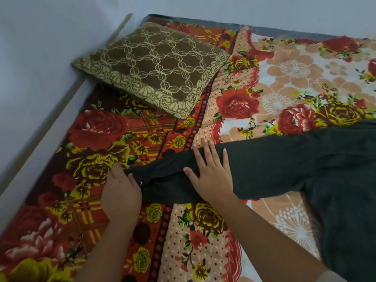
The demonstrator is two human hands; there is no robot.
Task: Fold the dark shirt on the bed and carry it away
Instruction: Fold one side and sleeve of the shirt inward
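Two bare forearms come in from the bottom edge, and both are cut off there. The left hand (121,192) is at the end of the long sleeve of the dark shirt (284,165). Its fingers bend down over the cuff and grip it, but the fingertips are hidden under the hand. A small round thing beside the knuckles is too small to tell. The right hand (211,174) lies flat on the same sleeve, fingers straight and spread wide, palm pressing the cloth down.

The shirt lies on the floral bedcover (295,78), with the sleeve stretched to the left. The body of the shirt goes out of the picture at the right and lower right edge, so its full shape cannot be seen. A brown patterned pillow (150,68) rests near the far left corner, well apart from the hands, beside the pale wall (40,47).
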